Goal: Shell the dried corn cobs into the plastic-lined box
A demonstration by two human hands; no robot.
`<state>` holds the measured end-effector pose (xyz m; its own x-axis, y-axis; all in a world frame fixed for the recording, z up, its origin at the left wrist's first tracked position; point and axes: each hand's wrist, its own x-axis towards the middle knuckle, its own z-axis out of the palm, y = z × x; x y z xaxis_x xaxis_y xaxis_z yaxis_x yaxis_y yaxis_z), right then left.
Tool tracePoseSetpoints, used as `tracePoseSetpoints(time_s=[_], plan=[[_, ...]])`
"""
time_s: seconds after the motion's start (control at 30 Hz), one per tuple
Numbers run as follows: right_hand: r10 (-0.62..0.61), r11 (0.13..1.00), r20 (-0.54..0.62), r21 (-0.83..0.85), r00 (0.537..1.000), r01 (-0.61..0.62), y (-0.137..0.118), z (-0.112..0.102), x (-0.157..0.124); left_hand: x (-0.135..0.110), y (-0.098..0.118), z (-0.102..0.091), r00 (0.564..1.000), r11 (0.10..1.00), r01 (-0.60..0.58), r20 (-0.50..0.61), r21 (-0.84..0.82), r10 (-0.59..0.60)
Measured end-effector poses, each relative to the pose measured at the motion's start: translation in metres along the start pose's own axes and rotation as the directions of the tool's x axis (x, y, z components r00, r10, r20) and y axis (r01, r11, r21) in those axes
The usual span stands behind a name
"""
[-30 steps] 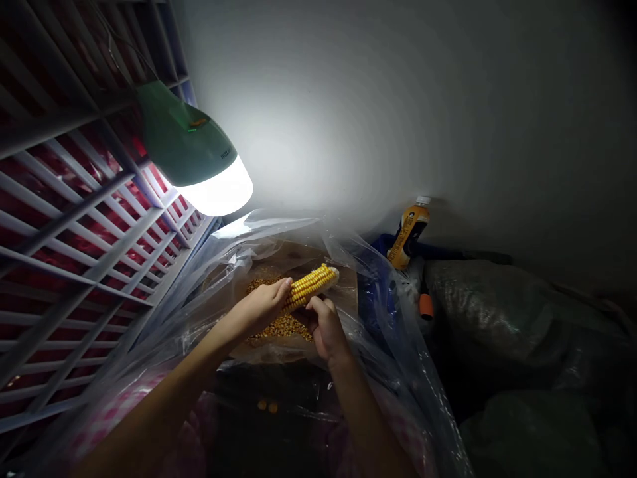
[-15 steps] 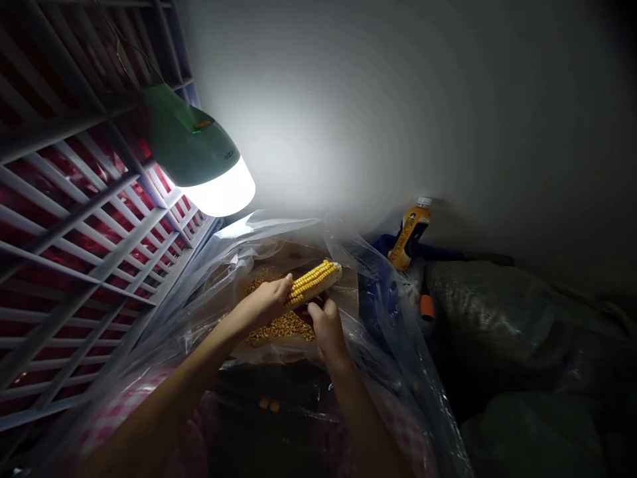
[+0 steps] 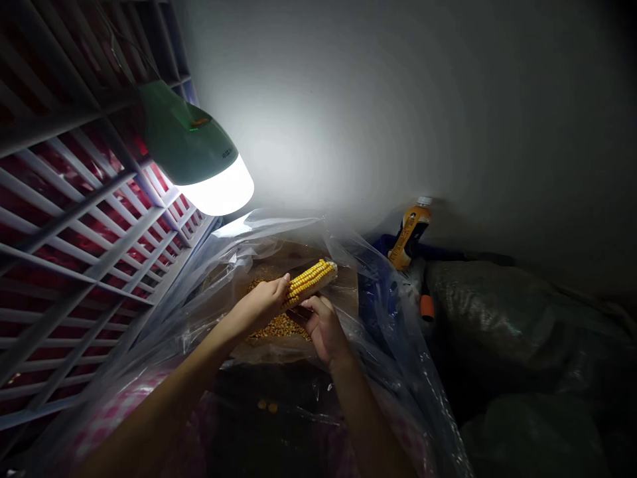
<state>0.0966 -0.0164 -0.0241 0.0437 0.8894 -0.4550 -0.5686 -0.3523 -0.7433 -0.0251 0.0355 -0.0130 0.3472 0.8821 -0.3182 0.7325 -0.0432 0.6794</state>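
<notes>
My left hand (image 3: 266, 300) is closed around the lower end of a corn cob (image 3: 311, 280), which slants up to the right. Rows of yellow kernels cover its upper side, while a paler strip along the underside looks bare. Just below the cob, my right hand (image 3: 326, 328) has its fingers curled in toward it. Something thin and dark shows by those fingertips, too dim to name. Beneath both hands, loose corn kernels (image 3: 281, 326) lie in a heap inside a clear plastic bag (image 3: 398, 345) with a brown lining.
A lit green lamp (image 3: 192, 143) hangs at the left by a slatted plastic crate (image 3: 99, 232). An orange-labelled bottle (image 3: 411, 232) leans near the wall (image 3: 423, 99). Right of the bag are an orange-ended item (image 3: 426, 307) and dark full sacks (image 3: 507, 318).
My right hand has turned and its fingers have shifted slightly left and up beneath the cob. The cob, in my left hand, has moved a little to the left.
</notes>
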Motion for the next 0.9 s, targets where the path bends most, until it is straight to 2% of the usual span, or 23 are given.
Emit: tracePoseSetpoints(time_s=[0.07,0.17,0.23,0.3,0.37,0.47,0.53,0.6,0.67,0.73,0.9], plan=[[0.002,1.000,-0.056,-0.022,0.998,-0.003,0.0014,0.0003,0.0007,0.0004,0.0000,0.0010,1.000,1.000,-0.025,0.000,0.000,0.025],[-0.100,0.992,-0.133,-0.084,0.986,0.090,0.0033,-0.0005,0.0024,0.0015,0.0008,0.0025,1.000,0.999,-0.011,0.016,-0.047,0.011],[-0.101,0.993,-0.079,-0.069,0.992,0.096,0.0032,-0.0014,0.0030,0.0023,0.0014,0.0033,1.000,0.997,0.011,0.008,-0.074,-0.011],[-0.042,0.998,-0.018,-0.037,0.999,0.042,0.0029,-0.0017,0.0032,0.0026,0.0016,0.0046,1.000,0.998,-0.006,-0.004,-0.055,0.006],[-0.021,0.999,-0.039,-0.036,0.999,0.020,0.0035,-0.0015,0.0034,0.0025,0.0016,0.0063,0.999,0.999,-0.032,-0.005,-0.022,0.032],[-0.107,0.991,-0.119,-0.098,0.987,0.096,0.0050,-0.0014,0.0040,0.0020,0.0017,0.0074,1.000,0.998,-0.006,-0.003,-0.070,0.005],[-0.114,0.991,-0.086,-0.086,0.990,0.106,0.0050,-0.0019,0.0041,0.0017,0.0024,0.0066,1.000,0.993,0.026,-0.009,-0.118,-0.028],[-0.063,0.997,-0.049,-0.041,0.997,0.061,0.0044,-0.0025,0.0041,0.0015,0.0035,0.0054,1.000,0.994,0.022,-0.013,-0.109,-0.024],[-0.029,0.999,-0.077,-0.029,0.997,0.027,0.0039,-0.0027,0.0041,0.0013,0.0045,0.0045,1.000,0.997,-0.005,-0.013,-0.073,0.004],[-0.064,0.997,-0.126,-0.054,0.990,0.058,0.0038,-0.0026,0.0039,0.0011,0.0048,0.0038,1.000,0.997,-0.011,-0.008,-0.077,0.010],[-0.045,0.997,-0.065,-0.058,0.997,0.041,0.0035,-0.0019,0.0037,0.0002,0.0046,0.0037,1.000,0.997,-0.008,-0.016,-0.081,0.006]])
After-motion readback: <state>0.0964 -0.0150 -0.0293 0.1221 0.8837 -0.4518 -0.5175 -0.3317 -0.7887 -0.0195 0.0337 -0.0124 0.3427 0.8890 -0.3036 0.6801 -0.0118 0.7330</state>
